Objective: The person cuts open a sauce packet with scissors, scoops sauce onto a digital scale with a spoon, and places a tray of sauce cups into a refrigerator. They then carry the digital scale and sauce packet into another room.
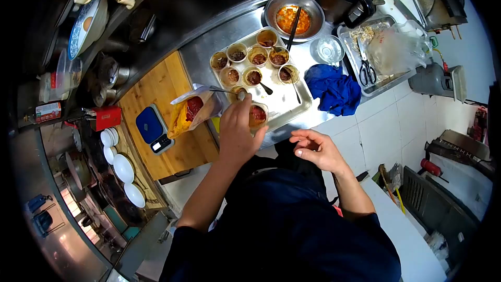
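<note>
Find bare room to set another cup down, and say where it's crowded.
Free: the wooden board between its far end and the blue digital scale; the metal tray between the cup beside the left hand and the edge facing the blue cloth. Crowded: the tray's opposite side, packed with sauce cups.

Over my feed I see most cups (pixel 223 79) on the tray (pixel 274 103) beyond the left hand (pixel 236 128), a scale (pixel 150 124) on the board (pixel 199 149) to its left, and a cloth (pixel 333 86) to its right.
</note>
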The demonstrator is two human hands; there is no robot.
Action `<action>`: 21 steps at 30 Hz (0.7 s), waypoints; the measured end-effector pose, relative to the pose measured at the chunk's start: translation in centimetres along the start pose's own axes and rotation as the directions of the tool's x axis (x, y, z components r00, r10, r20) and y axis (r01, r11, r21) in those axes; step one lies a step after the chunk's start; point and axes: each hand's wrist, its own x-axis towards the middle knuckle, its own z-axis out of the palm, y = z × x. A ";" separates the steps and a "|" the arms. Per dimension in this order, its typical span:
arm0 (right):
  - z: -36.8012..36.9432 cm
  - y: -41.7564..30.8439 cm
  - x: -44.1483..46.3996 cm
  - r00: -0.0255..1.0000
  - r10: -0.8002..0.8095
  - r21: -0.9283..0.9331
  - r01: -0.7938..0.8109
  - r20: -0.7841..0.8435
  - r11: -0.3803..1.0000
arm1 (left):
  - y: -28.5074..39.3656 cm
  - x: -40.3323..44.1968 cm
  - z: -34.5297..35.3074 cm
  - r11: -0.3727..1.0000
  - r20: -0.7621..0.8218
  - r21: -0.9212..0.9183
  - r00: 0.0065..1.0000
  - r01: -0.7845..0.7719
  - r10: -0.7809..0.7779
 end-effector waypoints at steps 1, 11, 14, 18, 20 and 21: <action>-0.8 0.6 0.1 1.000 0.002 0.009 -0.002 0.005 1.000 | -0.1 0.8 1.3 1.000 -0.027 0.028 1.000 0.006 -0.005; -4.4 1.7 1.2 0.998 0.044 -0.120 -0.048 -0.035 0.992 | -1.4 3.2 7.2 0.988 -0.135 0.145 0.990 0.057 -0.037; -5.3 2.6 1.5 0.998 0.041 -0.134 -0.046 -0.040 0.990 | -1.9 3.2 8.0 0.978 -0.142 0.197 0.989 0.069 -0.042; -6.1 3.9 1.8 0.997 0.021 -0.110 -0.029 -0.068 0.993 | -1.6 3.8 8.1 0.964 -0.079 0.235 0.991 0.125 -0.109; -6.6 3.0 1.5 0.986 0.004 -0.220 -0.041 -0.167 0.975 | -1.9 3.7 8.6 0.968 -0.070 0.231 0.994 0.100 -0.086; -7.2 2.4 1.5 0.973 -0.025 -0.321 -0.052 -0.229 0.946 | -2.1 3.6 8.8 0.963 -0.078 0.252 0.994 0.096 -0.079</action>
